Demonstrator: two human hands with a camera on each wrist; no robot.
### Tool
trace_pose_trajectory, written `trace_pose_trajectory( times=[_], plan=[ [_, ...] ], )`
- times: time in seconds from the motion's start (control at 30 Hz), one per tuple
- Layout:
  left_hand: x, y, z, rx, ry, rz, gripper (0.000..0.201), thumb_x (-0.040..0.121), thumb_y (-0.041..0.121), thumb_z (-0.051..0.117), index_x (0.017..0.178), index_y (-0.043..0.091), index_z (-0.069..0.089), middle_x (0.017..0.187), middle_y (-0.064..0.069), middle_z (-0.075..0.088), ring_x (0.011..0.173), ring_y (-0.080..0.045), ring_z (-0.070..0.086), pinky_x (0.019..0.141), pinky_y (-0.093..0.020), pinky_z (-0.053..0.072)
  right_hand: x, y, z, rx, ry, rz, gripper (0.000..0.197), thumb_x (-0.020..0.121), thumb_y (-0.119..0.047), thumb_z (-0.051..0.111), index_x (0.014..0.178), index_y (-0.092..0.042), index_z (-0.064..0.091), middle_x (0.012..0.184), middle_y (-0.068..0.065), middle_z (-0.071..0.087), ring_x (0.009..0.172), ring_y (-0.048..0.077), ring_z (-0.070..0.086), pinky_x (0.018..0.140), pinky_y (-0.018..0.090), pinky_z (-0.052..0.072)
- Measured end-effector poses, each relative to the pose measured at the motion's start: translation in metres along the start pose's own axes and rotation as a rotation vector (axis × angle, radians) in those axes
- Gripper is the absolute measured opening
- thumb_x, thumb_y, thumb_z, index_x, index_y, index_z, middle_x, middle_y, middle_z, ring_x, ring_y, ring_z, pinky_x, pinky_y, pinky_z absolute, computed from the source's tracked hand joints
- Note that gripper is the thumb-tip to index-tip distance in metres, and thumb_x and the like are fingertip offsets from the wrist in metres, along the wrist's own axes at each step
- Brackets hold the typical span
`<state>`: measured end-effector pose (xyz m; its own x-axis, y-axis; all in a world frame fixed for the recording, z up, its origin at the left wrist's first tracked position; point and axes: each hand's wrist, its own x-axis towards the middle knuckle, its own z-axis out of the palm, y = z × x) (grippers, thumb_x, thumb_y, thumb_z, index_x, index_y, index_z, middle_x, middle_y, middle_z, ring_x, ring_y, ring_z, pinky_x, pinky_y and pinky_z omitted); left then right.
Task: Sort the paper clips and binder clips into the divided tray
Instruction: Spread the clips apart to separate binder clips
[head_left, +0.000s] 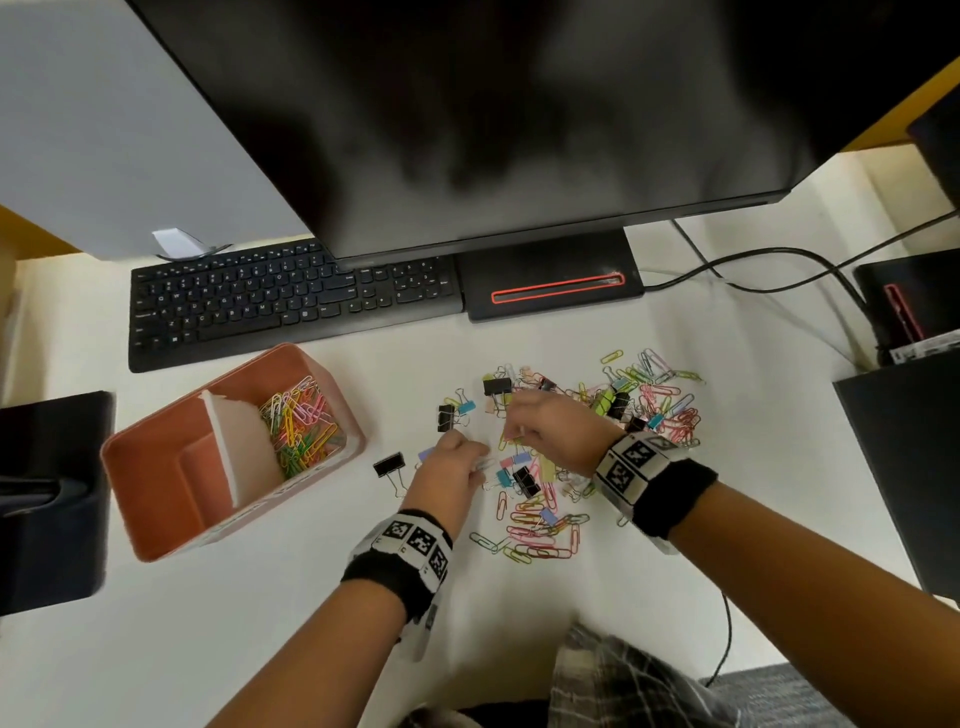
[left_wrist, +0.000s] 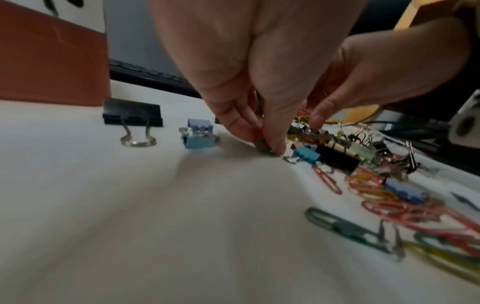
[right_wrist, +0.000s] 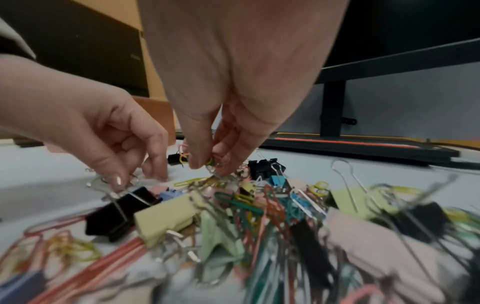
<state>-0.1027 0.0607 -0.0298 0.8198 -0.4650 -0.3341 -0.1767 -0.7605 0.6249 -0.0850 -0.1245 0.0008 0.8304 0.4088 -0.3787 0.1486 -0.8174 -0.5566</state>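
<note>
An orange divided tray (head_left: 122, 450) stands at the left, and its right compartment holds coloured paper clips (head_left: 301, 422). A mixed pile of paper clips and binder clips (head_left: 613, 415) lies on the white desk. My left hand (head_left: 480, 461) is at the pile's left edge and pinches a green paper clip (left_wrist: 262, 145) against the desk. My right hand (head_left: 515, 431) hovers just beyond it, fingers curled round a small bunch of paper clips (right_wrist: 214, 160). A black binder clip (left_wrist: 132, 112) and two small blue binder clips (left_wrist: 198, 133) lie apart, between the pile and the tray.
A black keyboard (head_left: 291, 301) and the monitor's base (head_left: 550, 283) lie behind the pile, under a large dark monitor (head_left: 519, 104). Cables (head_left: 779, 257) run at the back right. Dark boxes stand at the right edge (head_left: 904, 457) and left edge (head_left: 52, 493).
</note>
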Motion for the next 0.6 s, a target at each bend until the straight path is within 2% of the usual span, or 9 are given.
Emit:
trace_pose_trajectory(
  times=[0.1, 0.23, 0.33, 0.47, 0.53, 0.6],
  plan=[
    [0.003, -0.001, 0.001, 0.075, -0.029, -0.008, 0.024, 0.091, 0.007, 0.051, 0.111, 0.011, 0.062, 0.103, -0.005, 0.051, 0.088, -0.016, 0.052, 0.077, -0.018, 0.035, 0.016, 0.005, 0.002, -0.098, -0.121, -0.025, 0.03, 0.084, 0.008, 0.05, 0.104, -0.01, 0.063, 0.112, 0.003, 0.055, 0.103, 0.016, 0.051, 0.08, 0.015, 0.029],
    [0.008, -0.003, -0.001, 0.135, -0.037, -0.008, 0.015, 0.09, 0.006, 0.049, 0.097, 0.011, 0.061, 0.09, -0.001, 0.047, 0.085, -0.02, 0.053, 0.077, -0.029, 0.045, 0.023, 0.013, 0.001, -0.171, -0.131, -0.069, 0.038, 0.083, 0.01, 0.048, 0.112, -0.011, 0.06, 0.11, 0.005, 0.057, 0.102, 0.019, 0.053, 0.08, 0.021, 0.037],
    [0.008, -0.003, 0.001, 0.185, -0.044, -0.017, 0.012, 0.09, 0.005, 0.048, 0.095, 0.012, 0.056, 0.092, -0.002, 0.05, 0.086, -0.021, 0.053, 0.076, -0.029, 0.044, 0.022, 0.016, 0.002, -0.218, -0.141, -0.058, 0.035, 0.086, 0.006, 0.051, 0.114, -0.013, 0.061, 0.108, 0.005, 0.059, 0.103, 0.021, 0.053, 0.081, 0.023, 0.038],
    [0.006, -0.003, 0.005, 0.197, -0.061, -0.035, 0.021, 0.087, -0.004, 0.046, 0.099, 0.011, 0.054, 0.097, -0.004, 0.051, 0.086, -0.02, 0.052, 0.076, -0.028, 0.046, 0.02, 0.015, 0.01, -0.324, -0.152, -0.035, 0.027, 0.088, 0.0, 0.054, 0.11, -0.013, 0.063, 0.11, 0.007, 0.057, 0.107, 0.023, 0.052, 0.088, 0.033, 0.049],
    [0.005, -0.003, 0.004, 0.199, -0.08, -0.006, 0.023, 0.085, -0.008, 0.045, 0.097, 0.01, 0.054, 0.095, -0.002, 0.045, 0.082, -0.018, 0.049, 0.071, -0.023, 0.042, 0.018, 0.015, 0.014, -0.332, -0.118, -0.027, 0.023, 0.089, -0.003, 0.054, 0.107, -0.013, 0.064, 0.111, 0.006, 0.055, 0.106, 0.022, 0.053, 0.086, 0.031, 0.048],
    [0.004, -0.001, -0.001, 0.167, -0.078, 0.04, 0.019, 0.087, -0.005, 0.045, 0.094, 0.009, 0.056, 0.092, 0.001, 0.041, 0.079, -0.014, 0.046, 0.069, -0.017, 0.033, 0.015, 0.015, 0.016, -0.323, -0.084, -0.03, 0.021, 0.09, -0.004, 0.052, 0.104, -0.011, 0.065, 0.111, 0.006, 0.055, 0.103, 0.021, 0.054, 0.083, 0.029, 0.046]
  ],
)
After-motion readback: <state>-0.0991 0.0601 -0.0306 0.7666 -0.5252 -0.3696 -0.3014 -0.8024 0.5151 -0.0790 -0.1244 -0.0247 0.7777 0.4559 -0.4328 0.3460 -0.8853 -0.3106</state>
